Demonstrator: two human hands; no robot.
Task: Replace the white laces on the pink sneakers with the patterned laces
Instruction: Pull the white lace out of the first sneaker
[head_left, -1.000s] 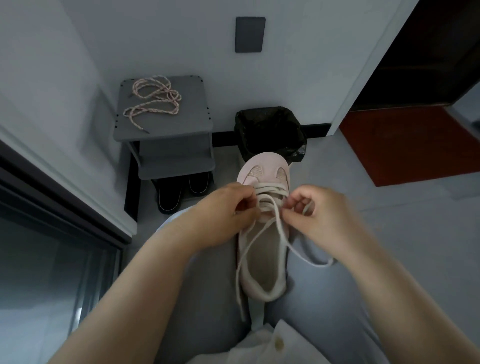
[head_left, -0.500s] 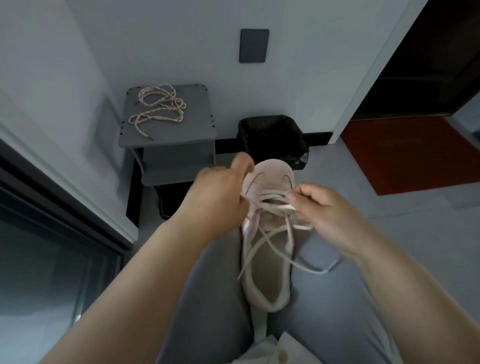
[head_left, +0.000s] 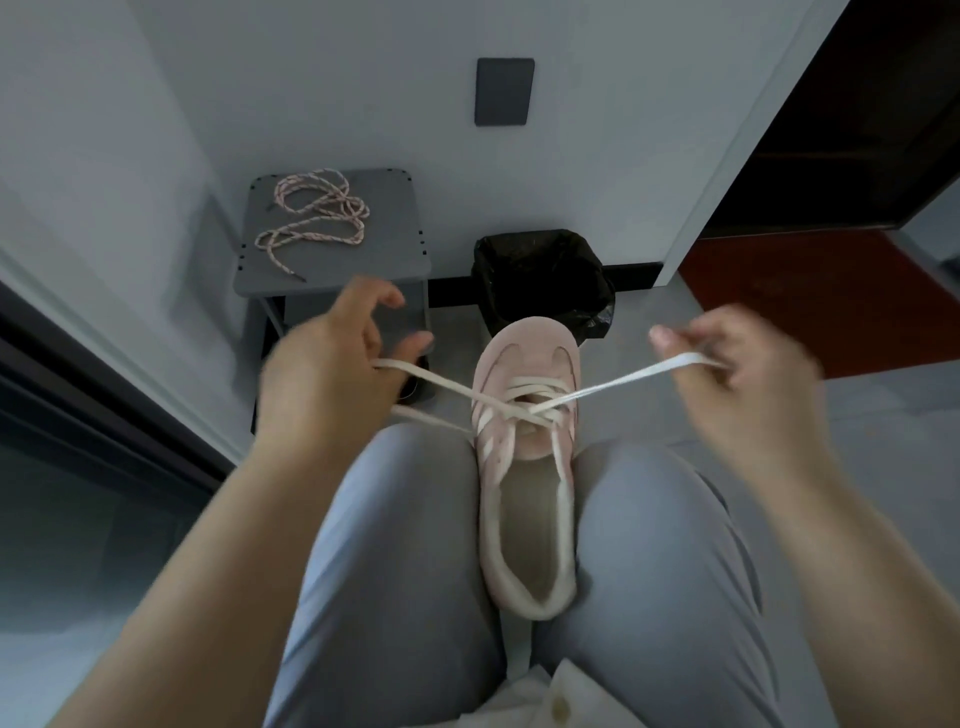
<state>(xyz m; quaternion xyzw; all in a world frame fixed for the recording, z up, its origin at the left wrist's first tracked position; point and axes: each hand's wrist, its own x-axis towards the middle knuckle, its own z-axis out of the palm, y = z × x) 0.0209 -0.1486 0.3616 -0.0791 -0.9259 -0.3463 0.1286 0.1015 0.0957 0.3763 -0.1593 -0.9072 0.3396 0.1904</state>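
Two ends of the lace (head_left: 613, 387) stretch sideways, one pinched in my left hand (head_left: 332, 369), one in my right hand (head_left: 743, 369); the sneaker (head_left: 524, 467) lies midway, toe away.

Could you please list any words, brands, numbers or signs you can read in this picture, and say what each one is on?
None can be read.
The pink sneaker shows no legible brand, the grey wall plate is blank, and the black bin liner bears no print.

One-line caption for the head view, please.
Left hand and right hand pull both ends of the white lace outward from the pink sneaker held between knees.
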